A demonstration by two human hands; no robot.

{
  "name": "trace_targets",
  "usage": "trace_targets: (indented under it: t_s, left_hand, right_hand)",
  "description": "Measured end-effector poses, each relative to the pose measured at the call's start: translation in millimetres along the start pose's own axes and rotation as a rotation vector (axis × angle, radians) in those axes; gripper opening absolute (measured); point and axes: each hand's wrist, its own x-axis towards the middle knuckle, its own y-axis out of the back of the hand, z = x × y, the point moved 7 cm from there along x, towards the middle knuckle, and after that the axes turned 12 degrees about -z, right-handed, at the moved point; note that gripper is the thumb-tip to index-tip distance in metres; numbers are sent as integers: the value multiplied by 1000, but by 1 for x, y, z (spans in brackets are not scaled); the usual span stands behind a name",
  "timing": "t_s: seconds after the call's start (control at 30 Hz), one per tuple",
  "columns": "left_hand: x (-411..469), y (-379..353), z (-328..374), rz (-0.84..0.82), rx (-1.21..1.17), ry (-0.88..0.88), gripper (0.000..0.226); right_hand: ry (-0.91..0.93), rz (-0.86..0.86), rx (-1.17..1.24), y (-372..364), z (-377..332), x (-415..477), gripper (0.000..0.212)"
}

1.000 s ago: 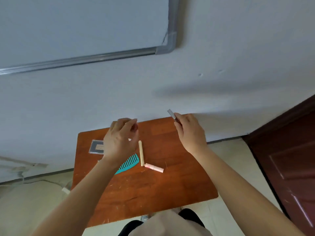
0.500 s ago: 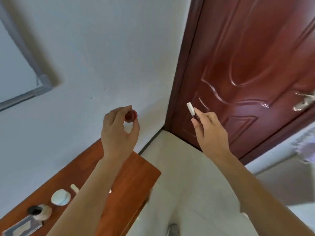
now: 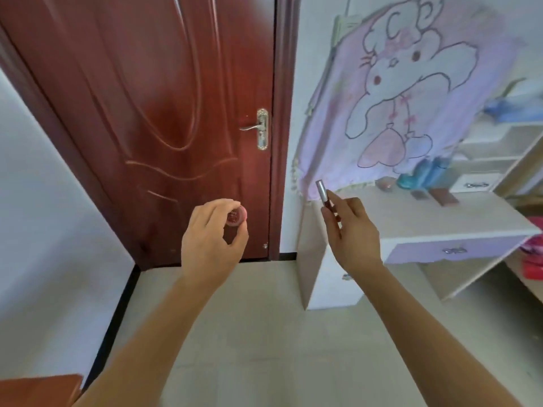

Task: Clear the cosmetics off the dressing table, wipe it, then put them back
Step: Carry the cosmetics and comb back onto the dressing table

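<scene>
A brown worktop [image 3: 38,389] corner sits nearest, low and left of both arms. The left hand [image 3: 211,245] is raised, its fingers [image 3: 219,207] and thumb pinching a small round red jar [image 3: 235,217] at the tips. The right hand [image 3: 351,233] grips a tube [image 3: 323,193] between thumb and fingers, its silver cap tilted up and left. Just beyond the right fingers stands a white worktop [image 3: 411,221] with a lilac drawer [image 3: 452,250]. Blue bottles [image 3: 423,173] and flat reddish pieces [image 3: 443,197] stand at its back, well apart from the tube. Behind the jar is a red-brown door [image 3: 161,113]. A lilac cartoon cloth [image 3: 396,92] hangs above the right fingers.
</scene>
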Motion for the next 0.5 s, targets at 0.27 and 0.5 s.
trace_targets:
  t_s: [0.27,0.5]
  left_hand:
    - [59,-174,148,-162,-80,-171,17]
    - [109,-289,177,-287,-104,-199,21]
  right_hand:
    - [-245,22,-45,89,197,3,32]
    - [-385,-23,-22,95,299,29,33]
